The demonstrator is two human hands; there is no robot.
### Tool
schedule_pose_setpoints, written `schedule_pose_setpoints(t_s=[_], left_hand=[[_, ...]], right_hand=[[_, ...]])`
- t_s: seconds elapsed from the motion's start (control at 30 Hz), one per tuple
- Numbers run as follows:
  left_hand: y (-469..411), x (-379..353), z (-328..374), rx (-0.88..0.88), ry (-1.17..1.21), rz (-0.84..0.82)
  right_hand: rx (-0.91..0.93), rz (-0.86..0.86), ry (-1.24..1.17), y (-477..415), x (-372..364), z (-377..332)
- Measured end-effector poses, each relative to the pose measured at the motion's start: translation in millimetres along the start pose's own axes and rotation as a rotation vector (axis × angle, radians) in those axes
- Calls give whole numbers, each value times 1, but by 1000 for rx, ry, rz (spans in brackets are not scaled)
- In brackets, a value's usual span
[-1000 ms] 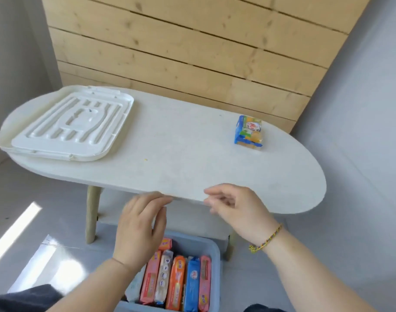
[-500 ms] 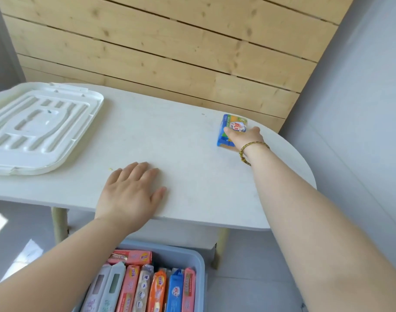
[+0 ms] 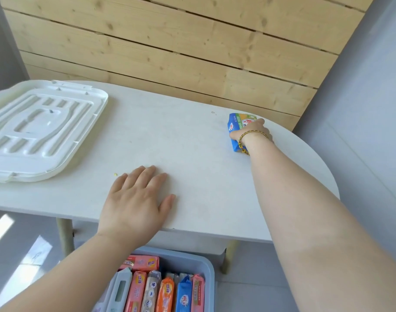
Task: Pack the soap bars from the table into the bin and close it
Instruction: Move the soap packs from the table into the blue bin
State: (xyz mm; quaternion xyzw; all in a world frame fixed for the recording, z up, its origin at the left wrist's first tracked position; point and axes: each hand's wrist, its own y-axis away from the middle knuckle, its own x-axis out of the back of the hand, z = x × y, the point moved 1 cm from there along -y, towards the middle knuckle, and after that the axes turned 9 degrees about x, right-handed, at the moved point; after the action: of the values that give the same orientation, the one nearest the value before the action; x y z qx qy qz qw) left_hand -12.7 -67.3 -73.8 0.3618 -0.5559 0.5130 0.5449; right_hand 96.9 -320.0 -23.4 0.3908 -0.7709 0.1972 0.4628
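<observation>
Right hand (image 3: 251,131) stretched to far right of white oval table (image 3: 192,154), fingers wrapped around blue-and-yellow soap pack (image 3: 237,124) resting on the tabletop near the wooden plank wall (image 3: 192,41). Left hand (image 3: 136,203) flat and unclenched on near table edge, palm down, gripping nothing. White bin lid (image 3: 41,129) lying far left on table; blue-grey bin (image 3: 192,264) on floor below near edge, uncovered, packed with upright wrapped soap bars (image 3: 165,293).
</observation>
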Motion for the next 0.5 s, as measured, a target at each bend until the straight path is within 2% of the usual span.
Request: schedule_pose_setpoints(t_s=[0.13, 0.27, 0.3, 0.33, 0.43, 0.5], left_hand=[[1, 4, 1, 34, 131, -22], [7, 16, 1, 59, 177, -139], [5, 21, 3, 76, 258, -160], [6, 27, 4, 110, 420, -164], [16, 50, 10, 254, 1099, -220], [27, 61, 13, 282, 1328, -293]], right_hand=[[139, 12, -41, 31, 13, 7], [431, 5, -111, 88, 29, 13], [499, -15, -96, 104, 33, 15], [569, -35, -62, 123, 36, 18], [760, -80, 63, 179, 44, 28], [844, -112, 116, 211, 45, 35]])
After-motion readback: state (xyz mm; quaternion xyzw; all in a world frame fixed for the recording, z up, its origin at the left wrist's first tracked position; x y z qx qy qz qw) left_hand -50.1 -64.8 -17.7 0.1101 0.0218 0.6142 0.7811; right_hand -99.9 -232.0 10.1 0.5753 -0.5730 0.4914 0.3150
